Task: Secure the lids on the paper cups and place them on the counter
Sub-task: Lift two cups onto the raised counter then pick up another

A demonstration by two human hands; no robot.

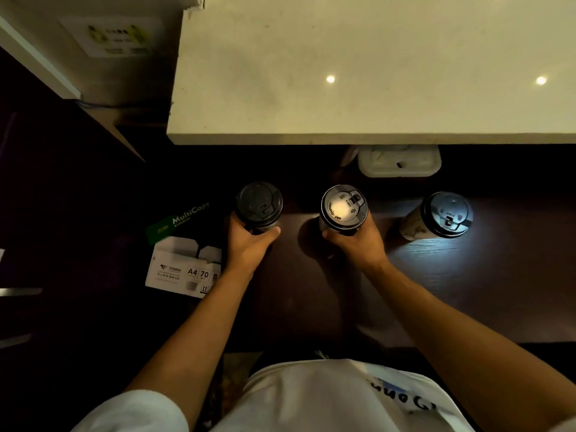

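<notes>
Three paper cups with black plastic lids are seen from above. My left hand (pixel 247 244) grips the left cup (pixel 259 204) around its side. The middle cup (pixel 344 207), whose lid catches a bright glare, is gripped by my right hand (pixel 355 243). Both held cups are upright over the dark wooden table (pixel 467 275). The third cup (pixel 442 215) stands alone on that table to the right, lid on. The pale counter (pixel 374 73) lies beyond, higher than the table.
A white lidded box (pixel 399 162) sits under the counter's front edge behind the cups. A box of A4 copy paper (pixel 184 260) lies left of the table. A wall panel with a label (pixel 118 35) is at the far left.
</notes>
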